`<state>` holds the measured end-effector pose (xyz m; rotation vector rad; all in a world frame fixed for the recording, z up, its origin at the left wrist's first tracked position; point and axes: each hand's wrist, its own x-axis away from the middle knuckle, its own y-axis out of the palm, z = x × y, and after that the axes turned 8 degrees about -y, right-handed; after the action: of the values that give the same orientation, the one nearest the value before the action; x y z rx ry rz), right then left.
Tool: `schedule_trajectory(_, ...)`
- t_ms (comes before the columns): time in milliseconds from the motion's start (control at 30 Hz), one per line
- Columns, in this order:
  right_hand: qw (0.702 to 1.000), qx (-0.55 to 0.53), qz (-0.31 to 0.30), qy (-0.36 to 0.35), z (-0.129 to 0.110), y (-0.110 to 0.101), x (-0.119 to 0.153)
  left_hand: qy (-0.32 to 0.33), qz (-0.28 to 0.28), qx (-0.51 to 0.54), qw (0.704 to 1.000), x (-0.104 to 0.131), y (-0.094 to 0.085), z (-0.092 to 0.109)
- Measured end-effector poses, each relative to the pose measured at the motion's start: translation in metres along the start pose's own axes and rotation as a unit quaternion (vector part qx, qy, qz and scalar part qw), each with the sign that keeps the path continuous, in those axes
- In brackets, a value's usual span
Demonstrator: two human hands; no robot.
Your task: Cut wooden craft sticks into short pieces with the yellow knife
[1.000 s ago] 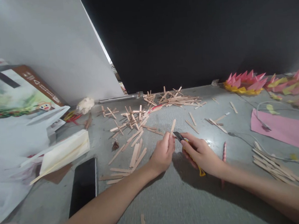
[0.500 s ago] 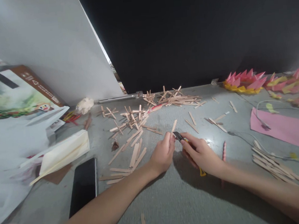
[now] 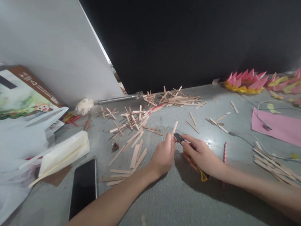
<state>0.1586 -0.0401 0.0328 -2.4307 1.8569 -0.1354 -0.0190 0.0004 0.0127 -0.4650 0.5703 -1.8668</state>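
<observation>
Right hand (image 3: 197, 155) gripping utility knife (image 3: 179, 137), blade end pointing far-left, just beside left hand (image 3: 164, 155) (contact unclear). Left hand pinching wooden craft stick (image 3: 175, 127) at scene centre, long axis running far, slightly right. Far left: printed bag (image 3: 6, 94), lettering (image 3: 43, 88) too small to read.

Held stick (image 3: 175, 126): pale tan
Knife (image 3: 179, 138): black towards the tip, bright yellow at the end
Loose sticks (image 3: 134, 156): tan
Surface (image 3: 159, 210): dull grey-green
Phone (image 3: 82, 187): black, silver-edged
Flower (image 3: 247, 81): pink and yellow
Paper (image 3: 286, 129): plain pink
Bag (image 3: 3, 92): green-and-white picture, brown border
Wide panel (image 3: 198, 31): black
</observation>
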Motion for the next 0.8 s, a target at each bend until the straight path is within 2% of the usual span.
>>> schedule_trajectory(167,0.999,-0.039,-0.002,0.021,0.0048,0.0007,-0.0005,0.004,-0.011,-0.022,1.000,0.0000,0.0009,-0.0003)
schedule_trajectory(500,1.000,0.002,0.004,0.004,-0.0015,0.0022,-0.0010,-0.017,0.008,-0.065,0.998,-0.0008,0.0040,-0.0017)
schedule_trajectory(800,0.990,-0.132,-0.009,0.051,0.0029,0.0069,0.0003,0.000,0.002,-0.042,0.999,-0.0005,0.0020,-0.0001)
